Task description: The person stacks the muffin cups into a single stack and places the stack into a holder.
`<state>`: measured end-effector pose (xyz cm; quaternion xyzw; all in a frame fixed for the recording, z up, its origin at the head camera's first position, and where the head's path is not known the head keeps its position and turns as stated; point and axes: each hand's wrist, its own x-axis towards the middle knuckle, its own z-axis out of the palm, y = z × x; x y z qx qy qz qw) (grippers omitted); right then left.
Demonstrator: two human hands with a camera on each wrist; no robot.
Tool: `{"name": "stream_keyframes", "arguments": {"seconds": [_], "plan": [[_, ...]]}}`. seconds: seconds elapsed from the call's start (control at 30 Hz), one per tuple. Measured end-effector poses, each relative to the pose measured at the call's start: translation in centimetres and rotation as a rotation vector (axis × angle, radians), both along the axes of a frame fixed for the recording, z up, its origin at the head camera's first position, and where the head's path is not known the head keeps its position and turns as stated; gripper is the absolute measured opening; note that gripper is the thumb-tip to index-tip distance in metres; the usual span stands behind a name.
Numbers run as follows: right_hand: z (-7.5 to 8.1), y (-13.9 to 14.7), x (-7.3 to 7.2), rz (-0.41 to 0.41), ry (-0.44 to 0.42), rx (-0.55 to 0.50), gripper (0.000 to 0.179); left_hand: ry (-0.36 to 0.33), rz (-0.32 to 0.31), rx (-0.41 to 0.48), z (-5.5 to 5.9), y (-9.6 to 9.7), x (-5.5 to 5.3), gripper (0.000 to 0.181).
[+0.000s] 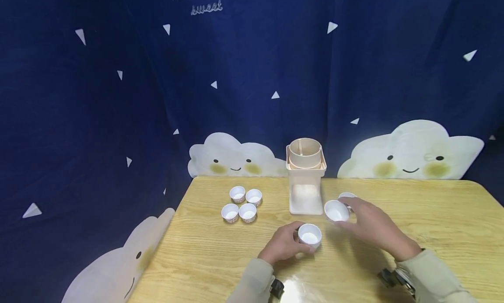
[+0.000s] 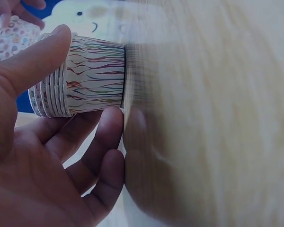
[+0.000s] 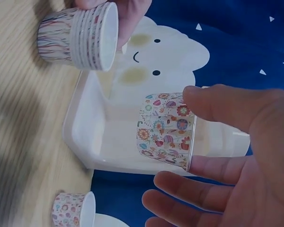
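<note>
My left hand (image 1: 282,242) grips a nested stack of small paper baking cups (image 1: 309,236) near the front of the table. In the left wrist view the stack's lowest cup (image 2: 97,73) has coloured wavy stripes, and its base is right at the tabletop. With thumb and fingers, my right hand (image 1: 370,222) pinches a single paper cup (image 1: 336,211) by its rim. That flower-patterned cup (image 3: 165,127) is raised off the table in the right wrist view. Another flowered cup (image 3: 68,209) stands on the table, partly hidden behind my right hand in the head view.
A cream plastic stand (image 1: 306,185) with a round cylinder on top is at the table's back middle. Several paper cups (image 1: 247,213) are grouped on the left of the wooden table (image 1: 204,255). A dark blue curtain (image 1: 252,53) with clouds hangs behind.
</note>
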<state>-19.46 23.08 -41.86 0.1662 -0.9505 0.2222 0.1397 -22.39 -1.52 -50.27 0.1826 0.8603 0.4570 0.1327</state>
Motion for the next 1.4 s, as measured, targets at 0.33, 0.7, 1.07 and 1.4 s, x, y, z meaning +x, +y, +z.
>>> {"name": "stream_keyframes", "arguments": {"seconds": [0.33,0.7,1.07,1.4], "plan": [[0.3,-1.8,0.3,0.062,-0.034,-0.028,0.053,0.016,-0.002,0.0,-0.1,0.0,-0.1,0.054],[-0.6,-2.9,0.3,0.106,-0.005,-0.029,0.043,0.018,0.0,-0.003,-0.2,0.0,0.0,0.054],[-1.4,-3.8,0.4,0.105,-0.018,-0.018,0.047,0.016,-0.008,0.003,-0.2,0.0,0.1,0.055],[-1.6,-4.4,0.5,0.113,-0.036,-0.01,0.047,0.015,0.0,-0.011,-0.1,0.1,0.1,0.055]]}}
